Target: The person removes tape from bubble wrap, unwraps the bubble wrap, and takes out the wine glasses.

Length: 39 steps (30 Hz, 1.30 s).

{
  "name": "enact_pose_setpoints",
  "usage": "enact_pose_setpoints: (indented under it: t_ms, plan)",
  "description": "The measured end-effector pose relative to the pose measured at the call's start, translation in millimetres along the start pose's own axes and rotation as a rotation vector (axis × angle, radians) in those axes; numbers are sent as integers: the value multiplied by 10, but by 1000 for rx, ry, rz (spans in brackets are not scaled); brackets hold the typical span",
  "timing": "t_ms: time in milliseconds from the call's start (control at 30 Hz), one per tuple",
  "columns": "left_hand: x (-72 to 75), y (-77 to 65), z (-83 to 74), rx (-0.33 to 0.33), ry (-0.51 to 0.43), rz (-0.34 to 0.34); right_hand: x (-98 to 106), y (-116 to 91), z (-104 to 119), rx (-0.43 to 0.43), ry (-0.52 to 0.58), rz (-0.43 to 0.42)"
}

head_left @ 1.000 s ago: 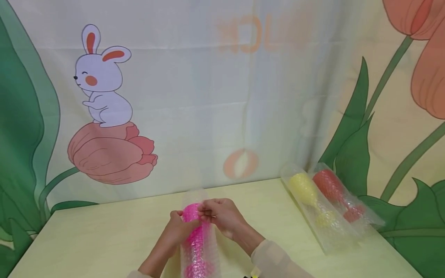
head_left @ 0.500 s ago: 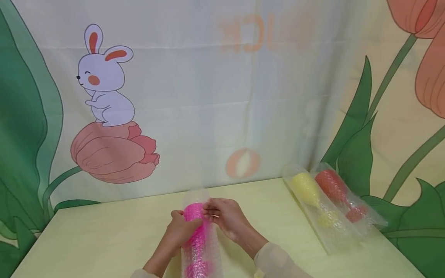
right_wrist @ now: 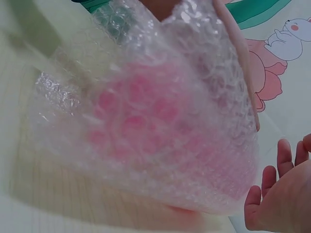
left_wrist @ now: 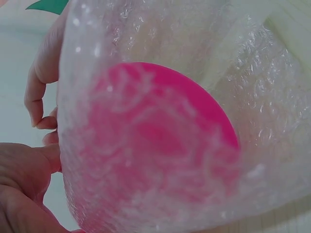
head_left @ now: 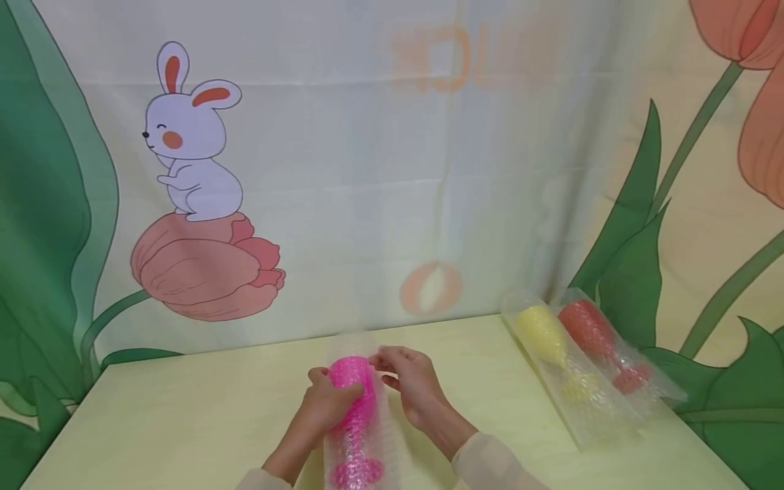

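Observation:
A pink goblet (head_left: pixel 350 374) inside clear bubble wrap (head_left: pixel 392 442) lies lengthwise before me, its bowl toward the wall and its foot toward me. My left hand (head_left: pixel 327 408) grips the wrapped bowl from the left, thumb across the top. On the other side, my right hand (head_left: pixel 419 384) has its fingertips at the wrap's edge beside the goblet's mouth, thumb and index finger pinched together. In the left wrist view the goblet's rim (left_wrist: pixel 194 97) shows bright pink through the opening of the wrap. The right wrist view shows the right hand's other fingers (right_wrist: pixel 284 158) loosely fanned.
Two more bubble-wrapped goblets, one yellow (head_left: pixel 542 333) and one red (head_left: pixel 588 330), lie side by side at the table's right edge. Behind the pale table (head_left: pixel 184 415) hangs a printed curtain (head_left: pixel 343 170) with a rabbit and tulips.
My right fingertips have shifted slightly right, off the bowl toward the wrap's edge. The goblet's foot shows more plainly now. My left hand keeps its grip, and the whole head view has drifted a little.

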State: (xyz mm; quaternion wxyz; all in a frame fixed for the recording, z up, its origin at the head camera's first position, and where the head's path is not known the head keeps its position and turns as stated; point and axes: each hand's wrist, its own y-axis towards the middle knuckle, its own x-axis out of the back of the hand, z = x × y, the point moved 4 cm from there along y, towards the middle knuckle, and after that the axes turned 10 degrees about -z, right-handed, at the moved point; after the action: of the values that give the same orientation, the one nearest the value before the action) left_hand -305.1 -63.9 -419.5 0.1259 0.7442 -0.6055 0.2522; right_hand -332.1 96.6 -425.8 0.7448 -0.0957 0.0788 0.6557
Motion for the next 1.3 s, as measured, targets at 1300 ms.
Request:
enact_pose_setpoints:
  t_ms: [1300]
  plan:
    - [-21,20,-5,-33,-15,-7,76,-224,-66,-39,-83,-135]
